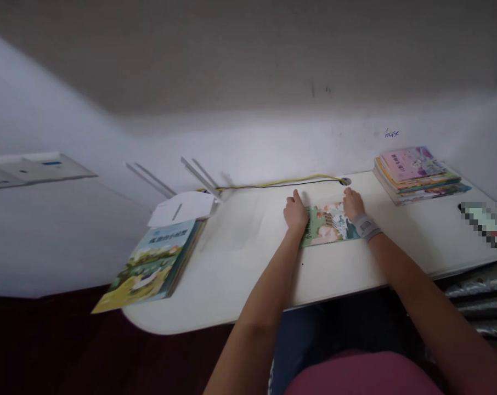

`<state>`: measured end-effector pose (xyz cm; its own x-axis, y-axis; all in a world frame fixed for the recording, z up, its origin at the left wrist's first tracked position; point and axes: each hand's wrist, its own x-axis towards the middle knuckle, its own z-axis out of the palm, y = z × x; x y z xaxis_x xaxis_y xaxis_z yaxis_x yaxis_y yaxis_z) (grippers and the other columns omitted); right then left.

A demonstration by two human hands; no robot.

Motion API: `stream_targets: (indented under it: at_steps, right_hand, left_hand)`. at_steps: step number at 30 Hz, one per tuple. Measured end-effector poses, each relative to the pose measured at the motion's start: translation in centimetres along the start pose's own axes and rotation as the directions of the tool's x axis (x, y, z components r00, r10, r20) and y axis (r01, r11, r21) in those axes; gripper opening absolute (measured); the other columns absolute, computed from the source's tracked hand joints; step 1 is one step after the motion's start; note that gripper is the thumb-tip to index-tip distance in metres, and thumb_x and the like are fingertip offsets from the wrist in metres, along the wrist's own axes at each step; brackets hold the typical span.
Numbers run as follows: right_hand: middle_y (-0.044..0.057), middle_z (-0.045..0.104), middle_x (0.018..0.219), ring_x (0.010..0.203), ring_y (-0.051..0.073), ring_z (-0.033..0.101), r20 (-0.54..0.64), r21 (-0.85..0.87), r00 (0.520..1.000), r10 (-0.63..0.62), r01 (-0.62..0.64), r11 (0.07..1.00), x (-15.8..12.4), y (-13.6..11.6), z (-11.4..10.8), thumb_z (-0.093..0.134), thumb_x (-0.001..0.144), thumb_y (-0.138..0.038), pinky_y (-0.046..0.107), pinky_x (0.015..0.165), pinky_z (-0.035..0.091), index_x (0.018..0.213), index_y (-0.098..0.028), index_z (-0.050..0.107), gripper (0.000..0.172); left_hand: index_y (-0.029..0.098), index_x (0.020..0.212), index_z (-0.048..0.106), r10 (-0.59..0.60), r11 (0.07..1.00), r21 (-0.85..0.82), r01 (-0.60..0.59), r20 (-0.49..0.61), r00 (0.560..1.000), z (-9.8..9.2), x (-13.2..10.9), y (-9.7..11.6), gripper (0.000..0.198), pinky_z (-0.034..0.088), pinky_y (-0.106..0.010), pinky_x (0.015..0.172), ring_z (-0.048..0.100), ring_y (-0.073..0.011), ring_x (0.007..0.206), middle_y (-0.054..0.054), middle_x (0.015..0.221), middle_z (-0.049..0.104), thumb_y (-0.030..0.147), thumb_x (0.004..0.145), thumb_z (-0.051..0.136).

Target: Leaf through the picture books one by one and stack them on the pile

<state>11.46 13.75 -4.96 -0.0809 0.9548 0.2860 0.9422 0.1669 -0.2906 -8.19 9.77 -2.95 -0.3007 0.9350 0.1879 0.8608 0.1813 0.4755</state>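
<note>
A thin picture book (328, 225) with a green, pink and blue cover lies on the white desk (248, 274) in front of me. My left hand (295, 212) is closed at the book's left edge, its fingers curled and the thumb pointing up. Gripping the right side near the upper corner is my right hand (353, 203), also closed, with a grey wristband (366, 226) on that wrist. The hands cover both side edges of the book.
Left on the desk, a white router (182, 208) with raised antennas stands behind a stack of picture books (150, 263) that overhangs the edge. Another book stack (421, 173) sits at the back right. A yellow cable (273, 182) runs along the wall to a cable hole (345, 181).
</note>
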Motion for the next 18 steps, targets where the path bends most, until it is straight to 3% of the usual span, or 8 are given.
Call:
stream_targets:
  at_steps: [3, 6, 10, 14, 16, 18]
  right_hand:
    - [0.018, 0.061, 0.108, 0.100, 0.026, 0.053, 0.009, -0.006, 0.999, -0.052, 0.052, 0.999, -0.2, -0.5, 0.2, 0.035, 0.086, -0.008, 0.035, 0.087, 0.037, 0.117, -0.008, 0.050, 0.035]
    - [0.017, 0.062, 0.107, 0.100, 0.025, 0.054, 0.018, -0.006, 0.996, -0.088, 0.088, 0.996, -0.5, -0.8, 0.4, 0.036, 0.085, -0.008, 0.035, 0.087, 0.038, 0.120, -0.009, 0.049, 0.037]
    - [0.018, 0.063, 0.104, 0.097, 0.026, 0.056, 0.029, -0.017, 0.996, -0.086, 0.086, 0.996, -0.8, -0.7, -0.2, 0.035, 0.085, -0.007, 0.036, 0.086, 0.040, 0.123, -0.008, 0.048, 0.041]
    - [0.024, 0.056, 0.119, 0.108, 0.030, 0.053, 0.009, -0.037, 0.996, -0.092, 0.092, 0.995, -1.0, -1.7, -1.5, 0.041, 0.083, -0.009, 0.041, 0.092, 0.038, 0.133, -0.003, 0.040, 0.050]
    - [0.025, 0.046, 0.133, 0.121, 0.031, 0.044, -0.009, -0.008, 0.976, -0.217, 0.217, 0.976, -1.5, -3.5, -1.5, 0.039, 0.087, -0.012, 0.046, 0.101, 0.031, 0.134, -0.004, 0.040, 0.048]
    - [0.020, 0.046, 0.137, 0.127, 0.028, 0.040, 0.003, 0.065, 0.905, -0.425, 0.424, 0.903, -2.4, -5.6, -0.8, 0.033, 0.092, -0.018, 0.047, 0.106, 0.026, 0.132, -0.009, 0.045, 0.043]
  left_hand:
    - [0.011, 0.143, 0.026, 0.136, 0.980, 0.160, -0.122, -0.083, 0.987, -0.6, -1.8, 0.3, 0.055, 0.033, -0.044, 0.101, 0.042, -0.0298, 0.126, -0.020, 0.142, 0.038, 0.015, 0.088, 0.032]
    - [0.011, 0.136, 0.039, 0.326, 0.911, 0.261, -0.320, 0.024, 0.945, -0.4, -3.9, 1.1, 0.048, 0.023, -0.047, 0.108, 0.033, -0.0284, 0.132, -0.016, 0.144, 0.038, 0.027, 0.094, 0.026]
    - [0.013, 0.139, 0.037, 0.332, 0.883, 0.255, -0.394, 0.255, 0.908, 0.7, -5.4, 1.6, 0.059, 0.018, -0.056, 0.108, 0.027, -0.0334, 0.136, -0.014, 0.148, 0.034, 0.047, 0.093, 0.023]
    - [0.012, 0.143, 0.030, 0.321, 0.883, 0.261, -0.390, 0.268, 0.908, 1.3, -5.4, 1.3, 0.062, 0.014, -0.056, 0.109, 0.021, -0.0333, 0.139, -0.014, 0.151, 0.027, 0.047, 0.092, 0.021]
    - [0.014, 0.145, 0.028, 0.320, 0.881, 0.265, -0.392, 0.276, 0.906, 1.3, -5.3, 1.1, 0.062, 0.013, -0.056, 0.110, 0.020, -0.0325, 0.139, -0.013, 0.151, 0.026, 0.046, 0.092, 0.021]
    - [0.014, 0.146, 0.025, 0.331, 0.869, 0.268, -0.416, 0.312, 0.891, 1.2, -5.3, 0.9, 0.063, 0.012, -0.056, 0.110, 0.018, -0.0328, 0.140, -0.013, 0.152, 0.024, 0.043, 0.090, 0.029]
